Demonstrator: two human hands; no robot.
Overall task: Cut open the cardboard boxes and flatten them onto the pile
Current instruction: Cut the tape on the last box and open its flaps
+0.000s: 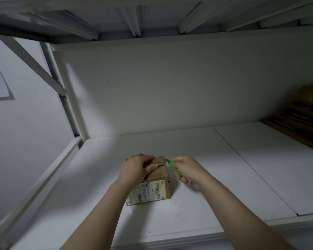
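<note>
Left hand (137, 168): gripping the top of the cardboard box (158, 184), fingers curling over its far edge, thumb lying across the flaps. Right hand (190, 171): clutching a green utility knife (176, 170) just right of the box, blade tip meeting its upper right corner (depth unclear). Box: sitting upright on the white shelf (224, 177). Flattened cardboard pile (300, 114): lying far right of the box.
</note>
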